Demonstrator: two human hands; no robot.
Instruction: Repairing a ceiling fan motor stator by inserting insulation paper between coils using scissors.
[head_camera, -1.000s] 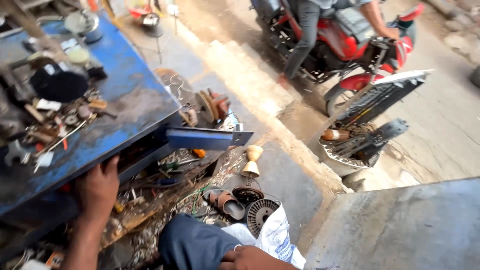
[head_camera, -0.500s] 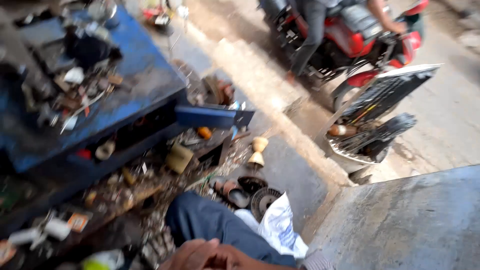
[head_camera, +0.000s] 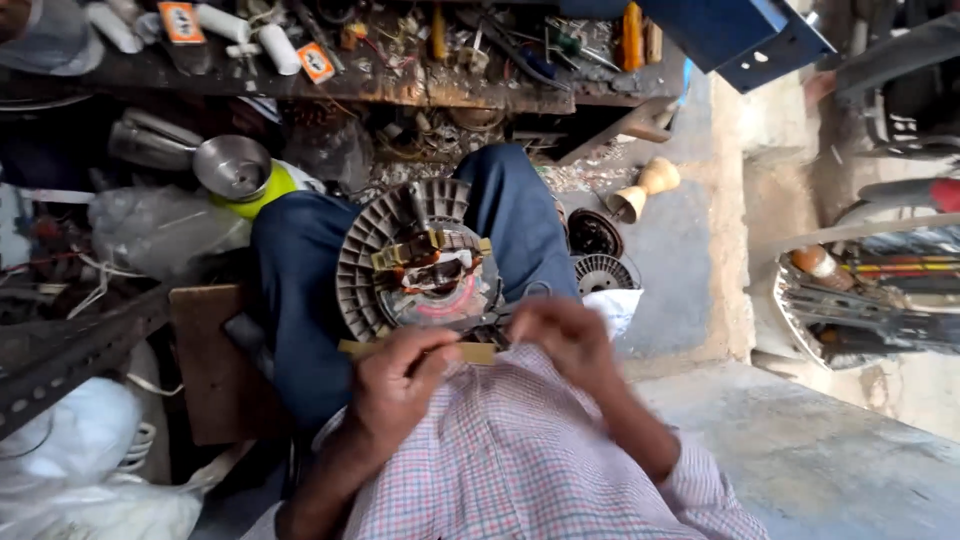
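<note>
Motor stator (head_camera: 420, 262) sits on the lap; left hand (head_camera: 395, 385) at its 6 o'clock pinches a yellowish strip (head_camera: 478, 352), right hand (head_camera: 560, 335) at 4 o'clock is blurry, can't tell its grip.

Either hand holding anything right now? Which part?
Left hand pinches a flat yellowish strip near its middle, beside the round motor stator on the lap. Right hand is blurred; cannot tell.

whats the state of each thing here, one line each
left hand: gripping a flat yellowish strip
right hand: blurred, at the motor's near edge
round motor part: resting on the lap, copper windings exposed
steel bowl: tipped on its side
wooden funnel-shaped piece: lying on the ground
</note>
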